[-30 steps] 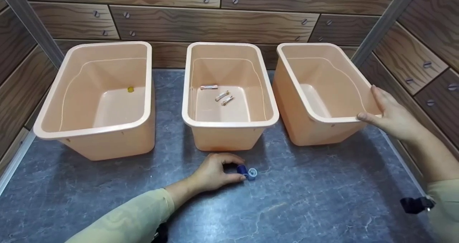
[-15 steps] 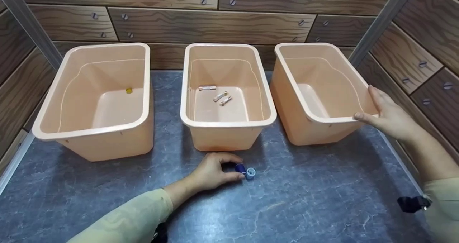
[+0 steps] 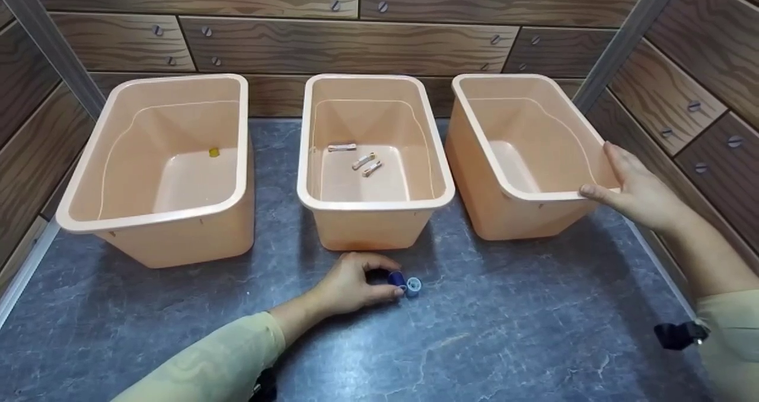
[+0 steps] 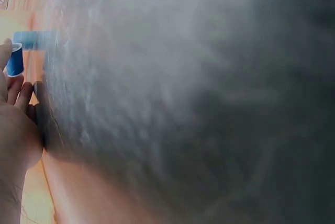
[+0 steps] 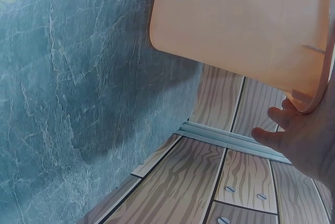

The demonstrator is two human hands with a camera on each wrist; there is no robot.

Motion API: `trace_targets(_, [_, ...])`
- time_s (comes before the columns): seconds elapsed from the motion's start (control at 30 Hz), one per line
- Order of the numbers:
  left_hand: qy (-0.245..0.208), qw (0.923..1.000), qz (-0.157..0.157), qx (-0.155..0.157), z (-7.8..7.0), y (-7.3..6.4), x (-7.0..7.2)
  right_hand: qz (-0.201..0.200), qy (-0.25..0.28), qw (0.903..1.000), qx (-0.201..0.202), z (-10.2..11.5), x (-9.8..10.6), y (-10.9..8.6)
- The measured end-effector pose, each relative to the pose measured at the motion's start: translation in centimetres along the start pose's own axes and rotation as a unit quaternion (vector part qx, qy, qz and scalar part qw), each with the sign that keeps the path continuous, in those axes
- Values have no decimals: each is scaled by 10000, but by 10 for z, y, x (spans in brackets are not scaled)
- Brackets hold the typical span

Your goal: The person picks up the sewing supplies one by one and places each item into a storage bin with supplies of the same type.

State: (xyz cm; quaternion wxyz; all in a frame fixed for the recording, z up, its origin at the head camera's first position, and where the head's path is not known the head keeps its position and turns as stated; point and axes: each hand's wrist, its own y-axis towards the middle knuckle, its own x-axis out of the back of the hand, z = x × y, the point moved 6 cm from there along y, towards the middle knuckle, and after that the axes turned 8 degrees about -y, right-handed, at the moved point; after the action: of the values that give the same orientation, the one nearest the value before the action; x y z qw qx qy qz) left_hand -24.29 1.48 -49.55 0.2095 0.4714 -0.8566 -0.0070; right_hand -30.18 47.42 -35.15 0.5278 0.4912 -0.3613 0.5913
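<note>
My left hand (image 3: 350, 283) lies on its side on the table, pinching a dark blue spool of thread (image 3: 396, 280) between thumb and fingers. Right beside it stands a light blue spool (image 3: 414, 286), its ringed end facing up. In the left wrist view, the dark blue spool (image 4: 15, 60) shows a white rim, and the light blue one (image 4: 29, 40) is partly behind it. On the right, my right hand (image 3: 643, 191) grips the near right corner of a peach plastic bin (image 3: 545, 198), thumb on the front rim. From the right wrist, several fingers (image 5: 269, 136) show below the bin's rim.
A middle bin (image 3: 379, 205) holds three small, pale banded bundles (image 3: 364, 161). Inside the left bin (image 3: 154, 217) lies a small yellow piece (image 3: 214, 152). All bins stand in a row on the grey marbled table (image 3: 474, 331), before wood-patterned walls (image 3: 350, 43).
The view shifts slightly; both hands keep their places, the left on the dark blue spool and the right on the bin's corner.
</note>
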Motion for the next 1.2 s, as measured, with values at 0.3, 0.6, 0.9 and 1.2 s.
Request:
trace_targets(0.3, [-113, 9999, 71, 27, -7, 2, 3, 31, 16, 10000, -11, 3, -1, 0])
trace_targets(0.6, [-303, 9993, 118, -162, -35, 8, 6, -96, 50, 9999, 61, 2, 0, 0])
trace_targets(0.9, [-188, 9962, 303, -801, -85, 17, 13, -157, 14, 9998, 108, 3, -4, -1])
trace_targets(1.2, [-519, 9890, 671, -1211, -128, 23, 13, -133, 19, 9999, 45, 3, -1, -1])
